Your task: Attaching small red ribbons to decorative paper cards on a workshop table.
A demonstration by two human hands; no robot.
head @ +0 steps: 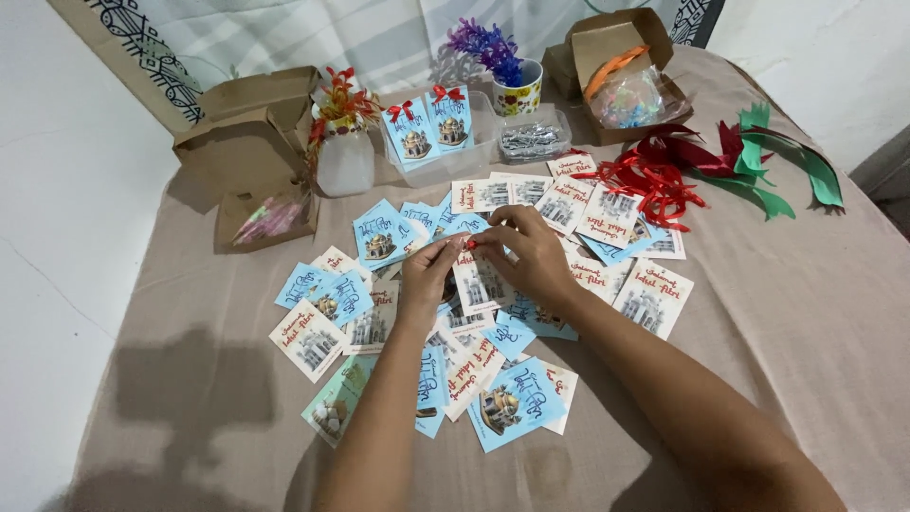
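My left hand (427, 275) and my right hand (531, 256) meet over the middle of the table, fingertips pinched together on a small red ribbon bow (470, 244) at the top of a white printed card (474, 280). Both hands hold the card and bow just above a spread of several blue and white cards (502, 403) lying on the beige cloth (806, 313). Two finished blue cards with red bows (428, 128) lean in a clear tray at the back.
Red ribbon bows (654, 175) and green ribbon strips (787, 161) lie at the back right. Open brown boxes stand at the back left (251, 142) and back right (621, 71). A white bottle with red flowers (343, 152), a mug with purple flowers (517, 90) and a clear box of clips (533, 139) stand behind.
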